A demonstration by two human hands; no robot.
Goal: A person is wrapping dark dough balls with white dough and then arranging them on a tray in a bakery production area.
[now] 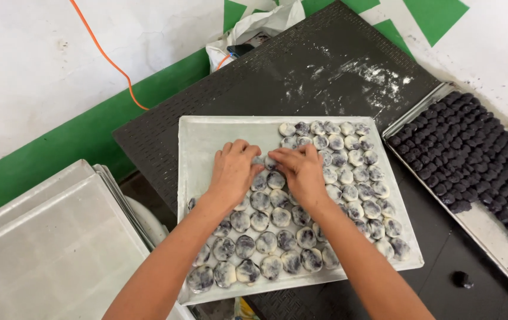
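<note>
Dough rounds (267, 242) fill the tray (206, 142); one sits pinched between left hand (233, 170) and right hand (301, 172), equally near, fingers curled narrow.

Two bare forearms, sleeveless to the frame edge; left hand (232, 169), right hand (302, 172), no rings or watch.

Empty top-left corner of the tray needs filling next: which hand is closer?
Left, probably. The left hand lies beside the bare top-left part of the tray; the right hand sits over the dough rounds.
</note>
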